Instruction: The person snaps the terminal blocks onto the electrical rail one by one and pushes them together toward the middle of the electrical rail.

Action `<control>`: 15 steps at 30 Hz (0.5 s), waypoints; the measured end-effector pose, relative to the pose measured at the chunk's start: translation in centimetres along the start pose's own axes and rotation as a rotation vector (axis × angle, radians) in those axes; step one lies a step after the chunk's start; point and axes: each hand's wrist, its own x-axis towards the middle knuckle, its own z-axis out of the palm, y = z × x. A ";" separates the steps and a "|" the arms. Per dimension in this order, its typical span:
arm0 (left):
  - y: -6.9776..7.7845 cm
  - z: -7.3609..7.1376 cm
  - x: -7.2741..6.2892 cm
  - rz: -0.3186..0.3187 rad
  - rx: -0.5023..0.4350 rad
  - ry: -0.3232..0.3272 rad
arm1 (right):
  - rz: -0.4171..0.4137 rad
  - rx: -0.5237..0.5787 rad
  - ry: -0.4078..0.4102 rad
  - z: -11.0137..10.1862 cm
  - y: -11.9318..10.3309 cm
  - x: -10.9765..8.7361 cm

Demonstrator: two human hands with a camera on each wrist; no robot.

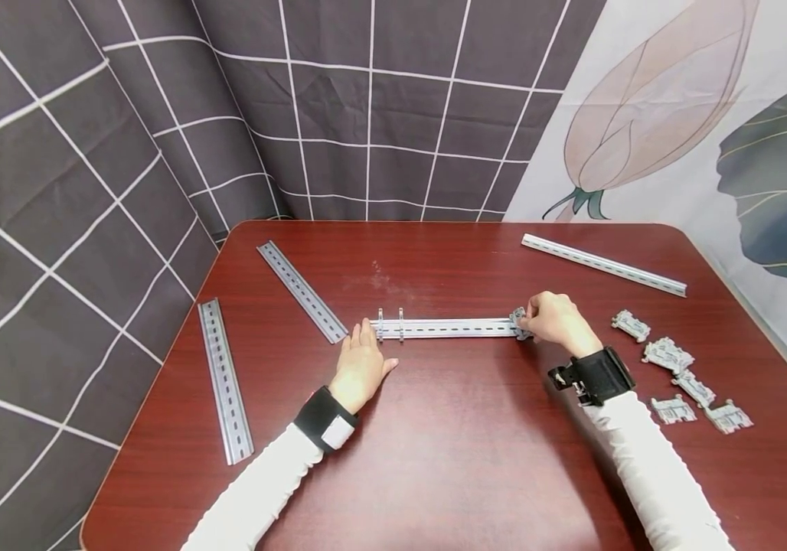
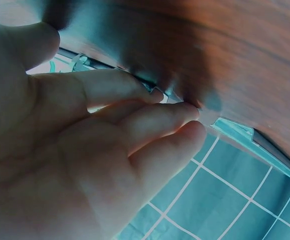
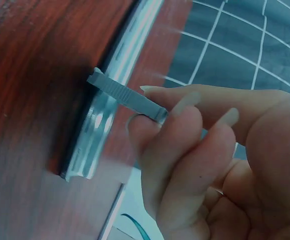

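- Lying at the left of the bench point(image 1: 435, 444), a slotted rail point(image 1: 225, 380) and, beyond it, a second rail point(image 1: 302, 292) are noted, neither held.
- Left grip point(image 1: 360, 371): fingers are laid nearly straight at the left end of the centre rail point(image 1: 458, 329); nothing is seen to be grasped.
- Centre rail: set crosswise in mid-bench, with two thin upright clips point(image 1: 402, 325) standing near its left end. Stiff, light, rather slippery metal is judged; it is best held by its ends or long edges.
- Grey block point(image 3: 127, 96): positioned across the rail near its right end; whether it is latched cannot be told. It is judged light and rigid, with edges that could chip; it should be pinched by its sides at the end clear of the rail.
- Right grip point(image 1: 559, 323): narrowed to the block's thickness, with its near end pinched between thumb and fingers.
- Right side: a further rail point(image 1: 603, 265) and several loose blocks point(image 1: 669, 354) are found, untouched.
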 end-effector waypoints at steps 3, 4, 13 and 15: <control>0.0 0.0 0.0 0.000 -0.010 -0.002 | 0.013 -0.010 -0.005 0.2 0.1 0.2; 0.0 0.0 0.1 0.001 -0.011 0.001 | 0.014 -0.014 -0.005 0.2 0.1 0.2; -0.1 0.3 0.2 0.000 0.012 0.035 | 0.017 -0.012 -0.041 0.2 0.2 1.3; -0.2 0.4 0.2 0.005 0.026 0.041 | 0.027 -0.015 -0.056 0.2 0.1 1.5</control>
